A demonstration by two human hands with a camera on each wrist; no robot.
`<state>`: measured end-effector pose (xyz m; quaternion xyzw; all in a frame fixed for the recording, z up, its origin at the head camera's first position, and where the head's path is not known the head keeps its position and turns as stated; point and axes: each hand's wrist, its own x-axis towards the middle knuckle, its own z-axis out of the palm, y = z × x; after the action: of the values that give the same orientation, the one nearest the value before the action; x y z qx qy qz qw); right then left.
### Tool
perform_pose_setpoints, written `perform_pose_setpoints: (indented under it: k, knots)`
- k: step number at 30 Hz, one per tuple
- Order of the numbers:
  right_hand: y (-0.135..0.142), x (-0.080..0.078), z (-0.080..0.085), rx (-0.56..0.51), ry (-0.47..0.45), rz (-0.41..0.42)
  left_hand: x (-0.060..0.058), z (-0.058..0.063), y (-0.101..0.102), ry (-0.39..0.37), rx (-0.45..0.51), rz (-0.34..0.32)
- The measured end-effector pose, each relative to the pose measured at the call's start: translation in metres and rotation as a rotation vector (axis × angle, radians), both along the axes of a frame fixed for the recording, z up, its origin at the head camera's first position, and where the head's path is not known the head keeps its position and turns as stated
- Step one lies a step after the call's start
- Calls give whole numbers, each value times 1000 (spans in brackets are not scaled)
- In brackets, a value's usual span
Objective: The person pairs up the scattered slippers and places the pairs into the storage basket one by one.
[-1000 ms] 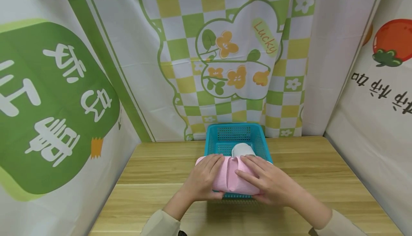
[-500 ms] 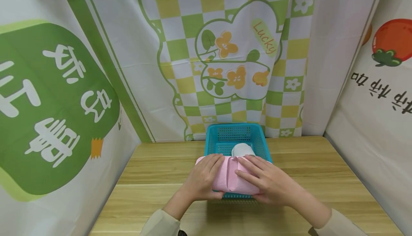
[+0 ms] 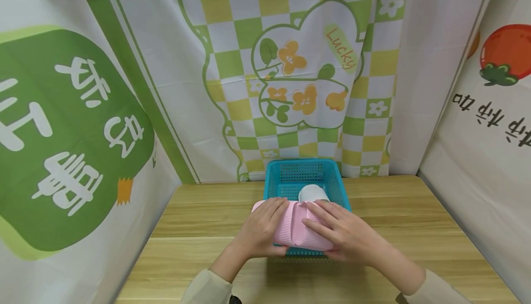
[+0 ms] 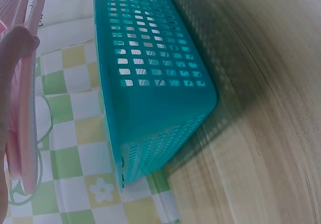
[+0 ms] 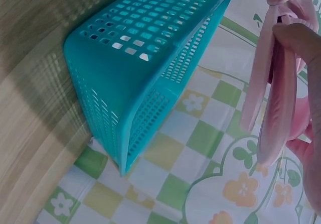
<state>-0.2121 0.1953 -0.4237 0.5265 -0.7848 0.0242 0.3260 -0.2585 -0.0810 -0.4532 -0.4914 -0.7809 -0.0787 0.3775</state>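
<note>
A pair of pink slippers with ribbed uppers (image 3: 284, 233) is held above the near part of a blue-green basket (image 3: 268, 179). My left hand (image 3: 260, 231) grips the left end, fingers over the top and thumb below. On the other side my right hand (image 3: 356, 238) holds the right end in the same way. Seen from the right wrist, two pink soles (image 5: 277, 101) lie close together, with a narrow dark gap between them. In the left wrist view a pink sole edge (image 4: 29, 128) hangs beside the basket's rim, apart from it.
A rounded white thing (image 3: 312, 192) lies in the basket, partly hidden by the slippers; its kind cannot be told. The basket stands on a wooden table (image 3: 203, 221). Printed cloth (image 3: 232, 124) hangs right behind it, with more cloth at both sides.
Almost nothing has moved. Both hands hold the slippers in the same place above the basket, with only a very slight shift of the right hand.
</note>
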Motion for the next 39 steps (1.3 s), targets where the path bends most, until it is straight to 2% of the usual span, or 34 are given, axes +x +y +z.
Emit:
perform_pose_setpoints:
  k: [14,29,39]
  knots:
    - [1,3,0,9,-35,-24,0,-2,-2,-26,30,-26]
    - [-3,-1,1,-53,34,-1,2,3,-3,15,-18,54]
    - [-7,-1,1,-90,73,-14,2,4,-7,16,-25,61]
